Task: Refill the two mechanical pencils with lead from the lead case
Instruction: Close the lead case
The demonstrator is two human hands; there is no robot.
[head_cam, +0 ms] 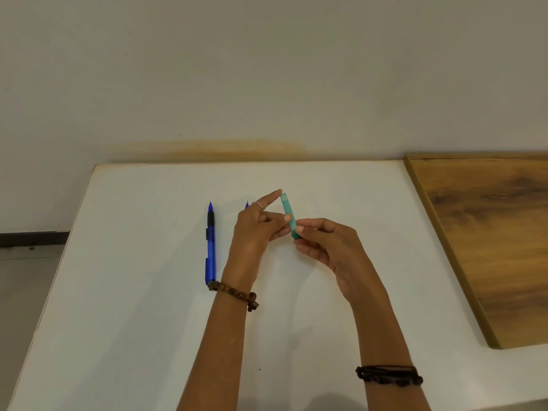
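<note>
Teal lead case (288,214) held tilted above white table (148,292), pinched at lower end by right hand (324,244). Left hand (255,232) gripping its middle, index finger (271,197) straight, touching the top. One blue pencil (210,244) flat on table at left; second pencil (246,204) mostly hidden behind left hand.

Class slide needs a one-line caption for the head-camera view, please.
Both hands hold the teal lead case above the white table; one blue mechanical pencil lies to their left, a second pencil's tip shows behind the left hand.
</note>
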